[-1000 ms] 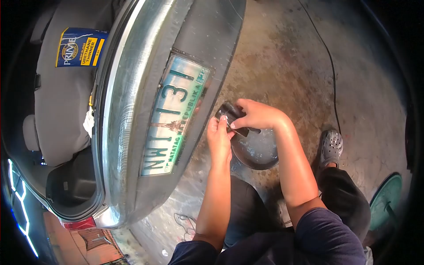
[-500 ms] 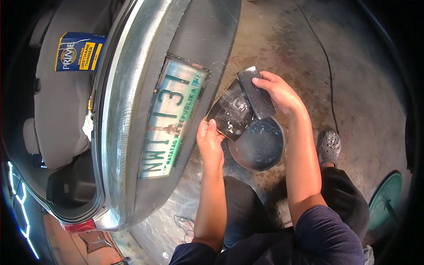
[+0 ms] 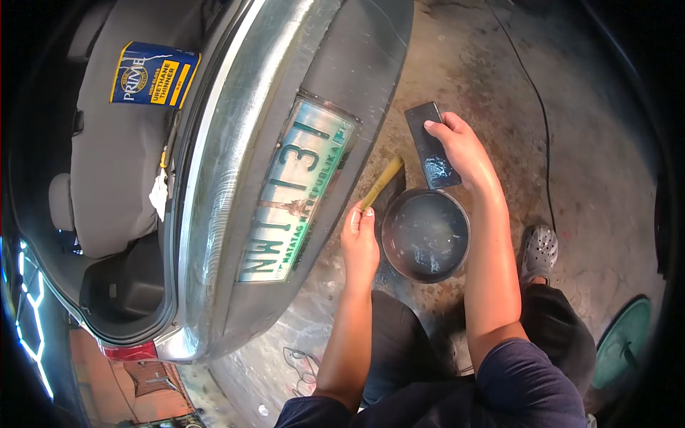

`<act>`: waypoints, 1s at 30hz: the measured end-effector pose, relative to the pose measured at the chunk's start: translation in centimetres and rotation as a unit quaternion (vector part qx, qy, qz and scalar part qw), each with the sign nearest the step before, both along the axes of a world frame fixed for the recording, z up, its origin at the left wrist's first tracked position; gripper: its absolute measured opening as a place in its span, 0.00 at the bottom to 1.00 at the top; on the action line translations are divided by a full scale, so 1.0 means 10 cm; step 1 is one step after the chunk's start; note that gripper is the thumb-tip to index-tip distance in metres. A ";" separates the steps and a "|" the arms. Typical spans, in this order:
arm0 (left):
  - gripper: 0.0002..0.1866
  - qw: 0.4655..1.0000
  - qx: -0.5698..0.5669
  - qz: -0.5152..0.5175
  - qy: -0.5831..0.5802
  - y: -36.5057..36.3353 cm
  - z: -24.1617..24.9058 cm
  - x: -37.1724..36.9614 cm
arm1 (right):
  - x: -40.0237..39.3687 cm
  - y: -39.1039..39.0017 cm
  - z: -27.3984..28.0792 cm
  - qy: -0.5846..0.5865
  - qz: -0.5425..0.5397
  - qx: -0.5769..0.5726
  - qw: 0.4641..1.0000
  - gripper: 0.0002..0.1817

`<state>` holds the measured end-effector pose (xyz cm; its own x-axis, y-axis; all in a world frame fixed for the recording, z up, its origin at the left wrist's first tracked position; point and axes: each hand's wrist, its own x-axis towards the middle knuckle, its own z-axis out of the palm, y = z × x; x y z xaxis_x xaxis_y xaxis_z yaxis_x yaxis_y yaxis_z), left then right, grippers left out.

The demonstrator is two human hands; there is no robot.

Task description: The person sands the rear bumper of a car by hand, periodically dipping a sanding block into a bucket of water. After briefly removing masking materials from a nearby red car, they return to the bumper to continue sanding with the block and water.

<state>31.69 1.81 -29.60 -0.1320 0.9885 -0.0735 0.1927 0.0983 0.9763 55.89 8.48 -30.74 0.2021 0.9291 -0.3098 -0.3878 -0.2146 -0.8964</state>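
Note:
My left hand pinches the lower edge of a thin sheet, turned nearly edge-on with a yellowish-brown side showing. My right hand grips a dark rectangular block, thumb on its face; the block's lower end looks wet. Just below the block, a round dark basin holds cloudy liquid. To the left of my hands is the car's grey rear panel with a license plate on it.
A blue and yellow thinner container is in the open trunk at left, above a white rag. A black cable crosses the floor. A foot in a grey clog and a green round object are at right.
The sheet has turned from showing its dark face to nearly edge-on. The block has moved off the sheet and stands apart from it. The view has shifted slightly.

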 end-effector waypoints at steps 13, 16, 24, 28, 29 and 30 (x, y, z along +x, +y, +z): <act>0.15 0.966 0.103 -0.084 0.222 0.06 0.63 0.15 | 0.02 0.01 0.37 0.049 -0.091 0.061 0.993 0.16; 0.15 0.955 0.156 -0.078 0.242 0.19 1.00 0.16 | 0.05 0.00 0.41 0.076 -0.124 0.065 0.987 0.16; 0.19 0.975 0.197 -0.002 0.099 0.82 2.58 0.08 | 0.00 0.05 0.38 0.105 -0.135 0.065 0.983 0.17; 0.23 0.971 0.236 0.019 0.009 1.30 2.99 -0.31 | -0.08 0.07 0.36 0.093 -0.115 0.058 0.987 0.17; 0.23 0.971 0.240 -0.013 0.003 1.37 3.03 -0.41 | -0.10 0.08 0.35 0.098 -0.115 0.060 0.987 0.17; 0.23 0.970 0.239 -0.008 0.036 1.36 3.02 -0.37 | -0.12 0.10 0.34 0.103 -0.115 0.061 0.986 0.17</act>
<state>28.01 15.42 0.61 -0.1046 0.9094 0.4026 0.2593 -0.3659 0.8938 54.65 9.47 -27.34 0.3568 0.8987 -0.2551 -0.5908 0.0056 -0.8068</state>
